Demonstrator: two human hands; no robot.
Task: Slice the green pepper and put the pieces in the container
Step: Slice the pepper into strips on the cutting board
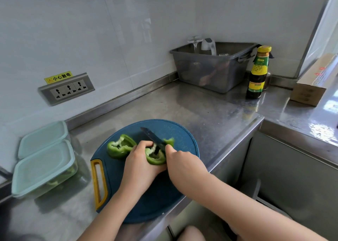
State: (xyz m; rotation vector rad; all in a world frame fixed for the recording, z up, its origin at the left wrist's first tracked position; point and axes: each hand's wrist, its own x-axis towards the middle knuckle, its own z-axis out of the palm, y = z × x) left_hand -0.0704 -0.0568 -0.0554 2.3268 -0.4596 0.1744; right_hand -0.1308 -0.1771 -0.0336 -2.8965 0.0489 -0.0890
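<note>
The container stands well left of the left hand, whose curled fingers hold the green pepper piece down, and just right of it the right hand grips the knife, its blade resting in that piece.

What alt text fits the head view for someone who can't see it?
On a round blue board, the left hand holds a green pepper piece while the right hand cuts it with a dark knife. Another pepper half lies left of it; two lidded containers sit on the steel counter further left.
</note>
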